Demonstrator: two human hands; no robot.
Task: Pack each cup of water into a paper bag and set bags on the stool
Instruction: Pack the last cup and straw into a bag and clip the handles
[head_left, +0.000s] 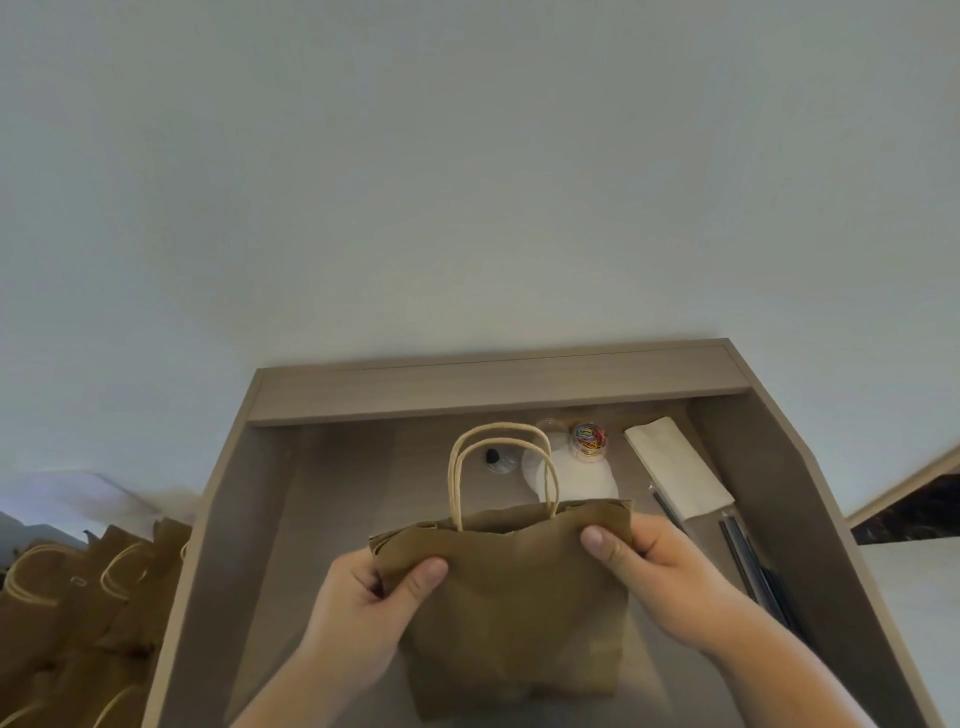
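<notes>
Between both thumbs and curled fingers, one brown paper bag (511, 597) is pinched at its upper corners: the left hand (363, 618) grips the left corner, the right hand (657, 577) the right. Its two pale twisted handles (501, 467) stand upright. It hangs over a recessed wooden desk (498, 384) set against a plain white wall (467, 182). Behind the bag sit one tub of coloured paper clips (589, 441), one white folded paper (678, 475) and dark straws (753, 566), too blurred to count. Several more brown bags (78, 597) crowd the lower left.
</notes>
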